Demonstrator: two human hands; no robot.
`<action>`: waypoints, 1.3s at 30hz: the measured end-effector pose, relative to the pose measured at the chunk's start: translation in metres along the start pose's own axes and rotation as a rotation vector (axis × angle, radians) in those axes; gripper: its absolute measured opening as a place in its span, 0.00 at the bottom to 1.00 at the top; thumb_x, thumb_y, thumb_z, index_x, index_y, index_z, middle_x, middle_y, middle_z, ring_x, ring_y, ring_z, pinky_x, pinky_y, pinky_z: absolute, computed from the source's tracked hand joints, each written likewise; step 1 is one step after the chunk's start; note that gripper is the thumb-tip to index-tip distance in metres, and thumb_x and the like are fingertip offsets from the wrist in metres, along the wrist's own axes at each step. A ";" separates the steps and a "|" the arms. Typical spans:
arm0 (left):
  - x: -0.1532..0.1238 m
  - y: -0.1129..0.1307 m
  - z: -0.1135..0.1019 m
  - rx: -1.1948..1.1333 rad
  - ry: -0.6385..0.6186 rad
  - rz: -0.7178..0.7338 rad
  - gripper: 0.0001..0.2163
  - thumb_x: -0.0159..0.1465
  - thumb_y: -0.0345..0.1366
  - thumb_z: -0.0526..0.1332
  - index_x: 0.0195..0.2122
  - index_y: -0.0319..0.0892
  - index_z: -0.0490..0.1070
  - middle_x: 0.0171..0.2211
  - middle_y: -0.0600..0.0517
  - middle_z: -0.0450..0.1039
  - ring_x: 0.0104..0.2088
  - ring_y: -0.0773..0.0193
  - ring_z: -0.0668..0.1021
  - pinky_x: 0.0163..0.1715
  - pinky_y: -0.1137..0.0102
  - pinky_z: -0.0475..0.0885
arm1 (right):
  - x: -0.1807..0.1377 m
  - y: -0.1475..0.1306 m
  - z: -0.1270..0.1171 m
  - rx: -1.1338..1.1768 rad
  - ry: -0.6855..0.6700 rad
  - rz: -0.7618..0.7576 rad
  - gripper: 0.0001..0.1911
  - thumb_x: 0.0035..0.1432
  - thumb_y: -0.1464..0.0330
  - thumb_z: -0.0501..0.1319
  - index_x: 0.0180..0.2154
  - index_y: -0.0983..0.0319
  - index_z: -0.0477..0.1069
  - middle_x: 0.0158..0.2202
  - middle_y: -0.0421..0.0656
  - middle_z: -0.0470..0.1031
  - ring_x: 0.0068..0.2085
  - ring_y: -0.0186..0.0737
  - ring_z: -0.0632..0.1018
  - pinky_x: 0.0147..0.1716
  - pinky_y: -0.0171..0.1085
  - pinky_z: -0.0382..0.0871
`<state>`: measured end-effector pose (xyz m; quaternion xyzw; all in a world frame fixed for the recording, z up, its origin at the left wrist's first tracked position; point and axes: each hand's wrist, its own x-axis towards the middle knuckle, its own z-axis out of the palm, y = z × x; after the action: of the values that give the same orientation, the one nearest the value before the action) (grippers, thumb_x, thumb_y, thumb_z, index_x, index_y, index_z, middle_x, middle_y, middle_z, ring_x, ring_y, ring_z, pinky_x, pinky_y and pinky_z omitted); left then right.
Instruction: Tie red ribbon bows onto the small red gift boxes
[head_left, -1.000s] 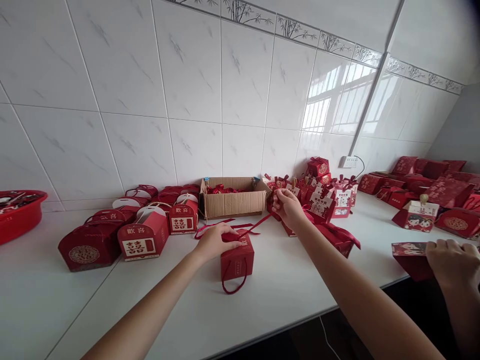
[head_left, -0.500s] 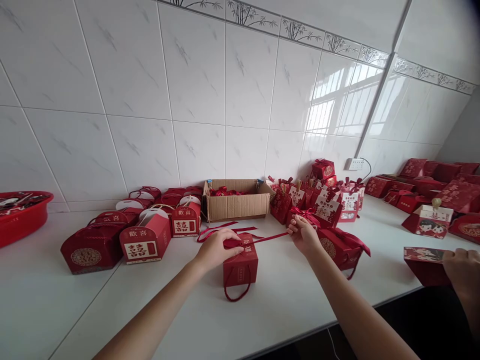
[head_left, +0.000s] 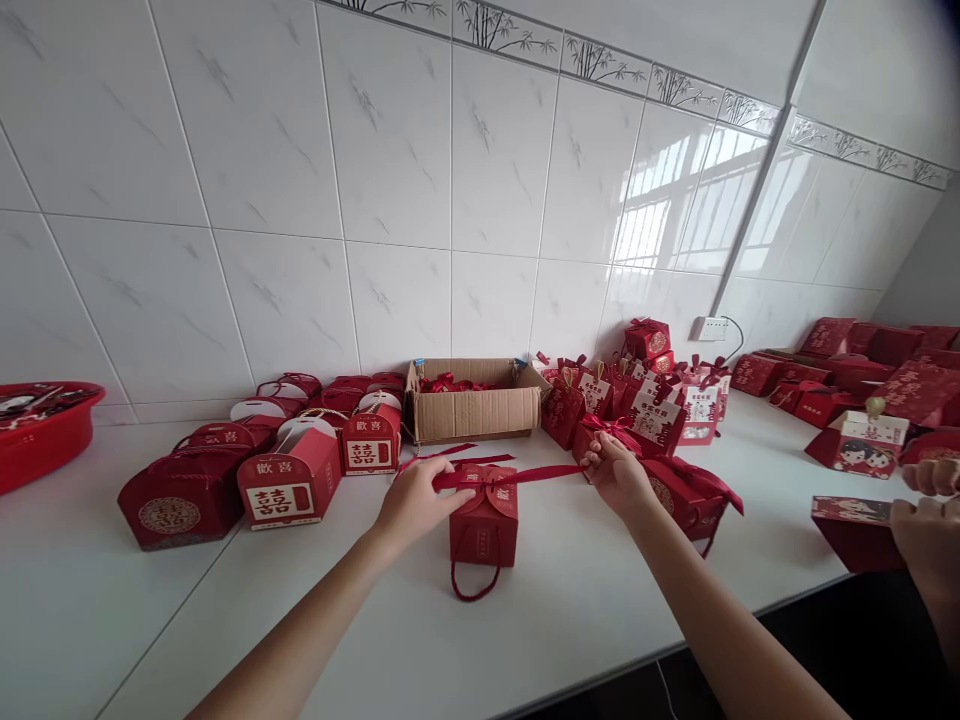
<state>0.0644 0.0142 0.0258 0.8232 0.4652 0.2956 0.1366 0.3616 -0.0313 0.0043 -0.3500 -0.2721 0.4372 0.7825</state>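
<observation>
A small red gift box (head_left: 484, 535) stands on the white counter in front of me, a dark red cord handle (head_left: 475, 596) hanging down its near side. Across its top runs a red ribbon (head_left: 546, 474), drawn nearly straight between my hands. My left hand (head_left: 420, 500) pinches the ribbon at the box's upper left. To the right of the box, my right hand (head_left: 611, 472) is closed on the ribbon's other stretch. Another ribbon end lies on the counter behind the box. Beside my right forearm sits a red box with a ribbon bow (head_left: 686, 495).
Red boxes (head_left: 289, 488) stand in rows on the left, near a red basin (head_left: 45, 435). A cardboard carton (head_left: 476, 412) holding red items is against the tiled wall. Several small gift bags (head_left: 656, 415) fill the back right. At far right a co-worker's hands (head_left: 926, 520) hold a box (head_left: 851, 525).
My left hand has shifted left off the box top, and the ribbon is now drawn out flat across it. My right hand moved slightly right. A second co-worker's hand has appeared at far right.
</observation>
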 end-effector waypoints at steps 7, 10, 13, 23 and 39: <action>0.006 0.008 -0.003 -0.015 -0.015 -0.022 0.22 0.47 0.55 0.65 0.35 0.44 0.67 0.37 0.48 0.74 0.36 0.53 0.76 0.31 0.67 0.67 | -0.024 -0.001 0.025 -0.174 -0.136 -0.031 0.17 0.45 0.58 0.68 0.28 0.60 0.64 0.23 0.35 0.66 0.19 0.27 0.62 0.18 0.31 0.56; 0.006 0.003 0.000 -0.102 -0.048 -0.019 0.22 0.48 0.57 0.63 0.32 0.43 0.66 0.32 0.50 0.73 0.33 0.56 0.75 0.29 0.68 0.66 | -0.037 0.007 0.041 -0.446 -0.206 -0.087 0.18 0.47 0.54 0.65 0.27 0.60 0.64 0.22 0.34 0.63 0.19 0.27 0.58 0.18 0.31 0.49; 0.005 0.000 0.007 -0.225 -0.066 0.002 0.19 0.53 0.55 0.60 0.27 0.42 0.65 0.27 0.53 0.70 0.29 0.61 0.72 0.27 0.70 0.64 | -0.044 0.020 0.055 -0.766 -0.306 -0.167 0.18 0.46 0.53 0.64 0.30 0.60 0.66 0.20 0.33 0.58 0.21 0.30 0.59 0.19 0.31 0.50; 0.005 -0.008 0.014 -0.287 -0.006 0.017 0.14 0.56 0.43 0.55 0.20 0.43 0.52 0.21 0.57 0.55 0.25 0.66 0.63 0.27 0.71 0.59 | -0.043 0.044 0.063 -1.350 -0.335 -0.205 0.19 0.52 0.51 0.57 0.24 0.61 0.65 0.18 0.36 0.62 0.23 0.33 0.62 0.23 0.33 0.51; -0.002 -0.019 0.013 -0.323 0.030 -0.013 0.14 0.57 0.43 0.58 0.22 0.43 0.55 0.23 0.56 0.59 0.27 0.65 0.65 0.30 0.70 0.59 | -0.052 0.037 0.041 -1.302 -0.313 -0.307 0.12 0.53 0.57 0.57 0.32 0.60 0.66 0.17 0.34 0.57 0.22 0.34 0.60 0.24 0.34 0.51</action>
<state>0.0587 0.0228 0.0052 0.7829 0.4191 0.3779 0.2621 0.2889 -0.0503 -0.0064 -0.6390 -0.6358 0.1142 0.4176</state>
